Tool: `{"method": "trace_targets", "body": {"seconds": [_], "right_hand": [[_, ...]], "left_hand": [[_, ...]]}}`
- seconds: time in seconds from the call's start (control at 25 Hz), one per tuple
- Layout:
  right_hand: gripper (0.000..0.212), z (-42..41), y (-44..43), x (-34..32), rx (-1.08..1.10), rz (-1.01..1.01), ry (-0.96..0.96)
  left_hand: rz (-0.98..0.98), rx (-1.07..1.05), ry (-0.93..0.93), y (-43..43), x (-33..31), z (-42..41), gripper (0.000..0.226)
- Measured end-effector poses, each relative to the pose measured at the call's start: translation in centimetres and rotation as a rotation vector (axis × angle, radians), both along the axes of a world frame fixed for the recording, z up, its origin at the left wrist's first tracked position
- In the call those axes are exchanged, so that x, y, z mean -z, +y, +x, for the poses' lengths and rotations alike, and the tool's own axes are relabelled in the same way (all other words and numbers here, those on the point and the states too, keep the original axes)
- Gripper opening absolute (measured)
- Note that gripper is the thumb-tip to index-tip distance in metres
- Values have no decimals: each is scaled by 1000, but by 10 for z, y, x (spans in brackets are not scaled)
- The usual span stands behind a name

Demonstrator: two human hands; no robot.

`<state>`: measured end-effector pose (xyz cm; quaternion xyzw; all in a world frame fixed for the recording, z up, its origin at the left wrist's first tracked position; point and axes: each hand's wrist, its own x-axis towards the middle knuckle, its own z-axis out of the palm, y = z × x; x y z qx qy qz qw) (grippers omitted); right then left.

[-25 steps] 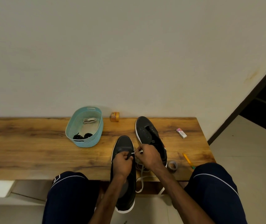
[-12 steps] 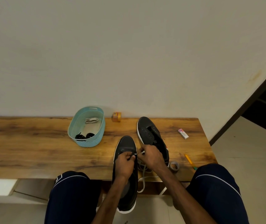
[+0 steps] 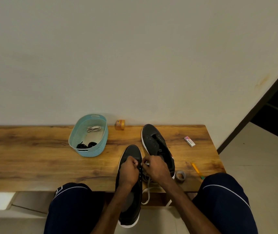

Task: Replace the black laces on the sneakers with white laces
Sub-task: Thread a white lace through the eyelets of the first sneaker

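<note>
The near sneaker (image 3: 132, 152), black with a white sole, lies toe-away on the front edge of the wooden table (image 3: 33, 157), its heel hanging off over the floor between my knees. I can read no brand on it. My left hand (image 3: 129, 171) sits over its eyelet row with the fingers curled, and my right hand (image 3: 156, 169) is close against it, knuckles up. Both pinch the white lace (image 3: 147, 191), a short bit of which shows between my fingertips. The rest trails in a loop down past the table edge. The far sneaker (image 3: 153, 141) stands just beyond and to the right, unlaced, touching the near one or very nearly so. It has a small pale mark by its opening that is too small for me to read. To the left is a teal basket (image 3: 91, 151) with black laces (image 3: 86, 145) at its near end and a folded white lace bundle (image 3: 93, 128) at its far end. By the wall is a small orange box (image 3: 120, 124) with an unreadable label. To the right lie an eraser (image 3: 189, 141), the dark print on its sleeve too fine to make out, a yellow pencil (image 3: 196, 169) and a grey tape roll (image 3: 180, 175).
</note>
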<state>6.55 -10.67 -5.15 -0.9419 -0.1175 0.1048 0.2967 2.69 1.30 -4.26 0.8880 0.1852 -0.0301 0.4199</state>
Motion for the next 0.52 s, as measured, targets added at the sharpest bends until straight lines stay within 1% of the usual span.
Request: {"method": "trace_targets", "body": {"seconds": [0.08,0.16,0.2,0.24,0.28,0.32,0.36,0.4,0.44,0.48,0.52], "right_hand": [[20,-1,1,-3,25,179,-17],[22,-1,2,-5,-13,358,43],[22,-2,3,-5,-36,378,92],[22,-4,4,-3,-40,363,129],[20,-5,4,-2,-20,349,146],[19,-6,5,-1,16,358,147],[17,-6,7,-1,50,383,135],[14,-6,9,-1,70,413,114],[11,-6,12,-2,78,446,91],[9,-7,15,-3,75,481,80],[9,-8,18,-4,69,522,90]], "left_hand": [[232,104,-61,-6,-8,0,11],[450,156,-135,-7,-15,0,19],[502,133,-176,-3,-18,2,20],[483,60,-213,4,-20,3,16],[390,-54,-229,12,-23,4,11],[224,-196,-240,20,-24,5,8],[10,-322,-240,26,-23,5,6],[-185,-384,-223,29,-22,5,6],[-313,-381,-192,29,-23,3,7],[-397,-348,-162,28,-23,0,8],[-439,-314,-140,28,-22,-3,10]]}}
